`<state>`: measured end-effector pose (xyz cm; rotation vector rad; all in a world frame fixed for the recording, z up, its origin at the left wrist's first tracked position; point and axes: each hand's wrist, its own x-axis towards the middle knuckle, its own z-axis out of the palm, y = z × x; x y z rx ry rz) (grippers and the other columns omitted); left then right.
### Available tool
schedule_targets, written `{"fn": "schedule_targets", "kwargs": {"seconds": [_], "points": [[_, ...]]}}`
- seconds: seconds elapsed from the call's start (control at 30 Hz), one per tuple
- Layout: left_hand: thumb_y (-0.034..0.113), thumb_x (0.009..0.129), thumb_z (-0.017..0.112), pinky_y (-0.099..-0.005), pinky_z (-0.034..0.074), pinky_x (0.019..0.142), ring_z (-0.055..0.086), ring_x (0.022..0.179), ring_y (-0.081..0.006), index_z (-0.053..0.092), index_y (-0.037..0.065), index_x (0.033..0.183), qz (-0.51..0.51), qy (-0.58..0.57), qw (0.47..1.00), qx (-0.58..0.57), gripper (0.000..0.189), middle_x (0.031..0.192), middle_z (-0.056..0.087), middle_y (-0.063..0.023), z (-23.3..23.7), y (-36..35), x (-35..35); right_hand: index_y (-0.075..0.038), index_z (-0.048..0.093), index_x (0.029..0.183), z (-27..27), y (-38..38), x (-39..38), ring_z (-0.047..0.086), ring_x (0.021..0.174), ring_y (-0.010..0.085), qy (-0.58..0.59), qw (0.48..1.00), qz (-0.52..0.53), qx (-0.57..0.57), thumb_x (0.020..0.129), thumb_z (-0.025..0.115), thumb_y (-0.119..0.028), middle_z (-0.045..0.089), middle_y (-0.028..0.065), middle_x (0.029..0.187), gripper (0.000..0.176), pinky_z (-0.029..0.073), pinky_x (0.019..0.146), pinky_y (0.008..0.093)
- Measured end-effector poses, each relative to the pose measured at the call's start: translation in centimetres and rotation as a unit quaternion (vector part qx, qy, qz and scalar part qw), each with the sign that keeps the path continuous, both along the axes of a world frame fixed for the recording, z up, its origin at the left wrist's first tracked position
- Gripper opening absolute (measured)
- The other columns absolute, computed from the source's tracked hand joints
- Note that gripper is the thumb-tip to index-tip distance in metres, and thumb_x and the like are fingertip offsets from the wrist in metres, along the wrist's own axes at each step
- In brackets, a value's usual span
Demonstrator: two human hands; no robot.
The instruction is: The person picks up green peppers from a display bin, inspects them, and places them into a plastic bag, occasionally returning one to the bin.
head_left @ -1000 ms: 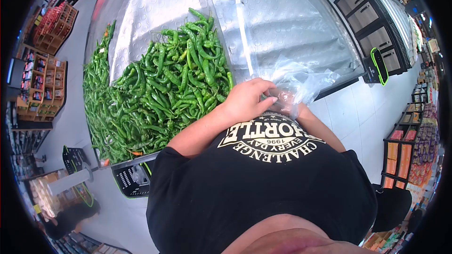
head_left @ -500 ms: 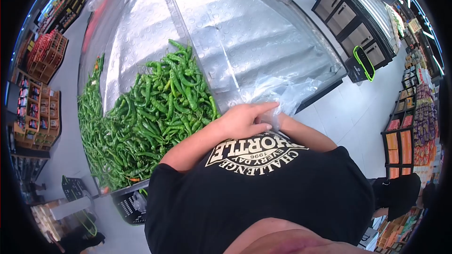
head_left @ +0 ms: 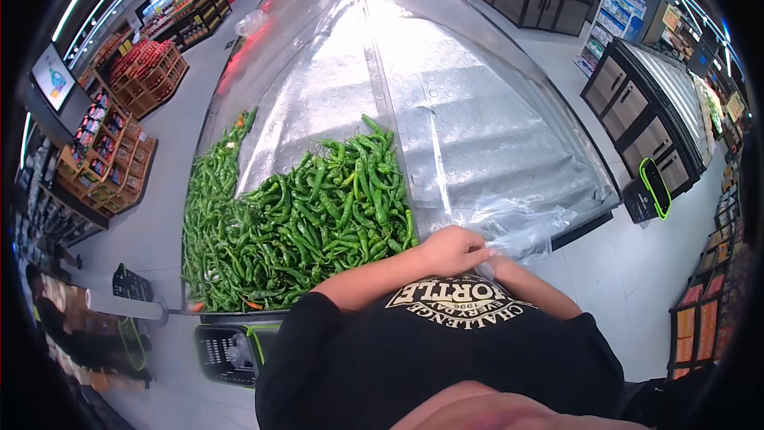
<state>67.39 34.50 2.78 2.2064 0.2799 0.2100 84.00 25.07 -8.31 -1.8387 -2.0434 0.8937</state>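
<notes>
As the feed now stands, I log one change: the left hand [head_left: 455, 250] has drawn its fingers in from a more outstretched pose, thumb laid near the right wrist. Reading, mine only: the work is bunched at the near end of the bag, not among the peppers.

Item, left fingers: curled; whether they clench any film, I cannot tell. Item, right hand [head_left: 501, 269]: largely hidden by film and by the other hand; its fingers I cannot make out.

Item, one clear plastic bag [head_left: 525, 227]: crumpled, at both hands, spread over the near right corner of the display stand [head_left: 477, 127]. Item, green peppers [head_left: 318, 215]: loose, heaped left of the divider [head_left: 390, 103], the nearest just beside the left forearm, none seen in the bag. Item, one black basket [head_left: 208, 350]: below the stand's near edge, with clear plastic [head_left: 238, 350] inside.
</notes>
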Motion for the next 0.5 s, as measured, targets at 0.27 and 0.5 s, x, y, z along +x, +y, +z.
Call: {"fn": "schedule_targets", "kwargs": {"seconds": [0.27,0.5], "points": [[0.028,0.087,0.07,-0.0382,0.049,0.06,0.062,0.061,-0.0299,0.068,0.004,0.08,0.182,-0.089,0.979,-0.009,0.025,0.07,0.065,-0.0162,-0.1,-0.8,-2.8,-0.008,0.067,0.099,0.0,-0.1,0.7,0.066,0.095,0.0331,-0.145,0.988,-0.051,-0.002,0.085,0.06,-0.018,0.067,0.0147,0.103,0.019,0.052,0.08,0.0426],[0.018,0.084,0.071,-0.0313,0.048,0.059,0.059,0.06,-0.0169,0.067,0.004,0.092,0.259,-0.108,0.959,-0.05,0.016,0.068,0.062,-0.0078,1.3,-1.3,-5.3,-0.01,0.067,0.109,11.0,2.7,-2.9,0.065,0.096,0.0368,-0.238,0.968,0.073,0.027,0.086,0.056,-0.015,0.067,0.0169,0.105,0.026,0.052,0.082,0.0465]]}}
